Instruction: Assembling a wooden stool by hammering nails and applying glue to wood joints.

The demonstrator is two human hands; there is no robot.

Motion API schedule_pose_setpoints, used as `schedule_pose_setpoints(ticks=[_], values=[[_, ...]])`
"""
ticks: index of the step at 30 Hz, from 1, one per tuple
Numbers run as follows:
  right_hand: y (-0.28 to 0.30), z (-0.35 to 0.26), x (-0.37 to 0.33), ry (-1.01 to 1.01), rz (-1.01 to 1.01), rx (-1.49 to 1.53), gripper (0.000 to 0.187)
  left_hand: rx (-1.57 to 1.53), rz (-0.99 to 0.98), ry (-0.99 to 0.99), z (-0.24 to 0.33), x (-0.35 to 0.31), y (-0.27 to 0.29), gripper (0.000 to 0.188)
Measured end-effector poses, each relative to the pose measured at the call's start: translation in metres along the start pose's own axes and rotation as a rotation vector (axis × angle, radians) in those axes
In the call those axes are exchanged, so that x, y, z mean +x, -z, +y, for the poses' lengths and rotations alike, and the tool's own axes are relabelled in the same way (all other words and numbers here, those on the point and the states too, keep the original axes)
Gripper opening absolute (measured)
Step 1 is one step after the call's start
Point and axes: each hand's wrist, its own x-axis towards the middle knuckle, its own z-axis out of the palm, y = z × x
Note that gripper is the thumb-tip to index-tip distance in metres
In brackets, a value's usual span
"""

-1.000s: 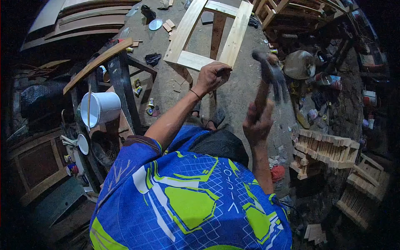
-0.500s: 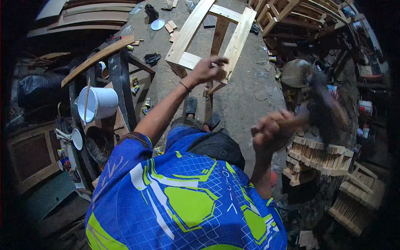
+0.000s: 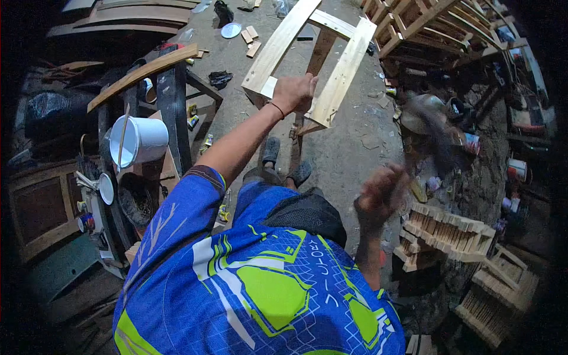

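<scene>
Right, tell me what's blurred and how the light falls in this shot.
Head view: the hammer is smeared by motion, the right hand softer too; head view: the left hand and frame look fairly sharp and well lit; head view: the outer edges fade to black, with the lower right dim.
</scene>
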Motion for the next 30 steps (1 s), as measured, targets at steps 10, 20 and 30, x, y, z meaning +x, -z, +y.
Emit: schedule_pose_setpoints(ticks=[10,20,30], values=[[-0.048,0.033,-0.004,-0.322,0.043,-0.431,0.023,0.071,0.01,0.05,0.005,-0.004,0.001,0.039],[-0.041,0.029,0.004,-0.576,-0.233,-0.649,0.037,0.085,-0.099,0.075,0.005,-0.001,0.002,0.039],[-0.042,0.03,0.01,-0.227,0.021,-0.665,0.027,0.041,-0.017,0.078,0.007,-0.004,0.0,0.035]])
